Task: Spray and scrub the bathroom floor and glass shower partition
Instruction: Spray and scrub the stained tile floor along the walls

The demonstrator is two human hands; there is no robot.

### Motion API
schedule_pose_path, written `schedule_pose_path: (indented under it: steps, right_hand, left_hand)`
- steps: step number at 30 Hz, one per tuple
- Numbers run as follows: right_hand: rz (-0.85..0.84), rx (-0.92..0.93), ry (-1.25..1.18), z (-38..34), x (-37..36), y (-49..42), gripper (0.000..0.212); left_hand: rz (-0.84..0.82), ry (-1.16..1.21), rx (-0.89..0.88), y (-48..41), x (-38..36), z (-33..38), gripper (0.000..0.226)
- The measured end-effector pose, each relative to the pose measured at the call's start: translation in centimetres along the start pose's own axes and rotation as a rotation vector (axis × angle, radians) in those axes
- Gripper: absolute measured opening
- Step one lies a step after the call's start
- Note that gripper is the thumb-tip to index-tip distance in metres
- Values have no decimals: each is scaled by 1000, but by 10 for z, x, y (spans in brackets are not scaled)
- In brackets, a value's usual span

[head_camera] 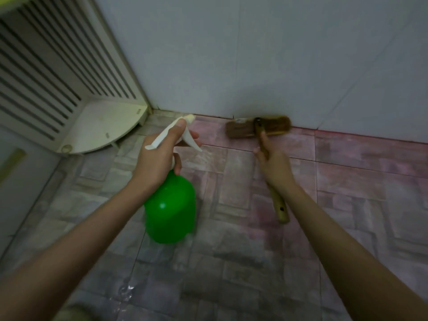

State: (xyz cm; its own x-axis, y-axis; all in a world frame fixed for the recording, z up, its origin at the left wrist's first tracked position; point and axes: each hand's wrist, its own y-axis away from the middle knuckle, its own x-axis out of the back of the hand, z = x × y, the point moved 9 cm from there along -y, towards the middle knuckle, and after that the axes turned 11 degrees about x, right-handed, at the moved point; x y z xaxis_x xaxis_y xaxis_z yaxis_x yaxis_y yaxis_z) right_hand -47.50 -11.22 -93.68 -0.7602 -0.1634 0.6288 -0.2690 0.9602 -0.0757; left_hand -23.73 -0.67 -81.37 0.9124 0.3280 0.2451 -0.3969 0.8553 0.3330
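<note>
My left hand [157, 158] grips the white trigger head of a green spray bottle [171, 209], held above the tiled floor [231, 262] with the nozzle pointing toward the far wall. My right hand [275, 167] holds the wooden handle of a scrub brush [259, 127]. Its brown bristle head lies on the pinkish floor tiles right against the base of the wall. The handle's end sticks out below my wrist.
A white louvred panel [51, 72] stands at the left, with a white corner shelf [102, 126] at its foot. The pale tiled wall [278, 54] closes the far side. The near floor tiles look wet and glossy.
</note>
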Motion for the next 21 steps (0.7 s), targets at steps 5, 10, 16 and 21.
schedule_pose_path:
  steps: [5, 10, 16, 21]
  right_hand:
    - [-172, 10, 89, -29, -16, -12, 54]
    - [-284, -155, 142, -50, -23, -32, 51]
    - [-155, -179, 106, -82, -43, -27, 51]
    - [-139, -225, 62, -99, -76, 64, 55]
  left_hand:
    - [-136, -87, 23, -4, 0, 31, 34]
    - [-217, -119, 29, -5, 18, 42, 34]
    - [-111, 49, 75, -19, 78, 0, 45]
    - [-94, -6, 23, -17, 116, -32, 52]
